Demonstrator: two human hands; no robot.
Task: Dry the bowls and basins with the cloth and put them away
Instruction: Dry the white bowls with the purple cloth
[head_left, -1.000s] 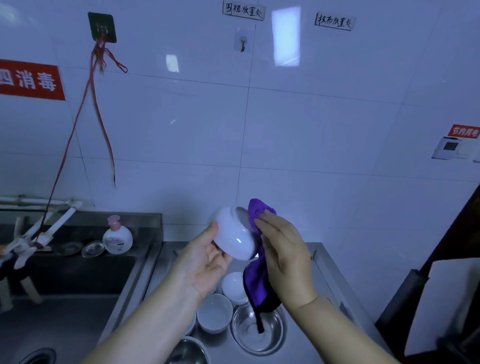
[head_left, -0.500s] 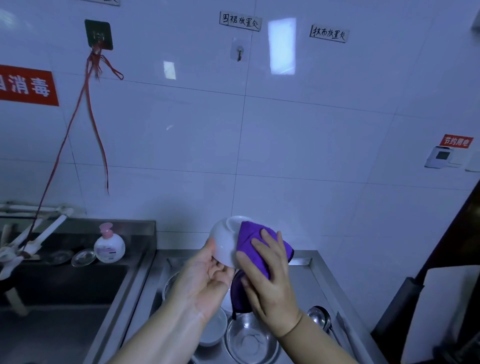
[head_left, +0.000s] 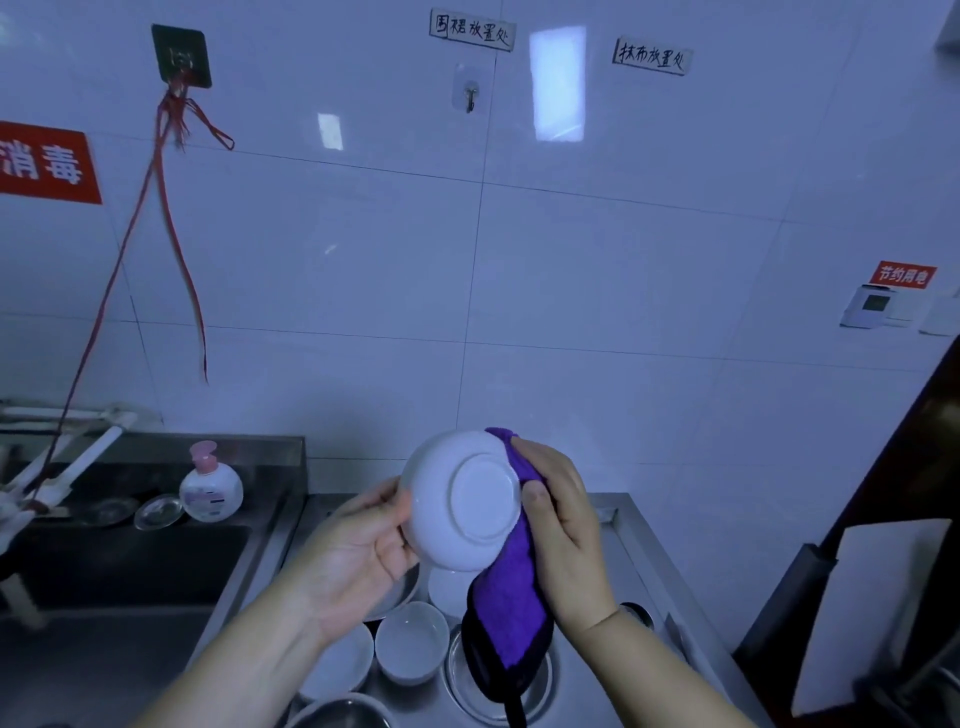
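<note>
Up above the steel counter (head_left: 644, 561), a white porcelain bowl (head_left: 460, 501) is held on edge, its foot ring facing the camera. At its left rim the left hand (head_left: 353, 566) grips it, fingers curled behind. Against the bowl's right rim the right hand (head_left: 563, 525) clutches a purple cloth (head_left: 511, 587), whose tail hangs down. Below sit small white bowls (head_left: 413, 642) and steel basins (head_left: 493, 691). Far left, a soap bottle (head_left: 210, 486) stands behind the sink (head_left: 130, 582).
</note>
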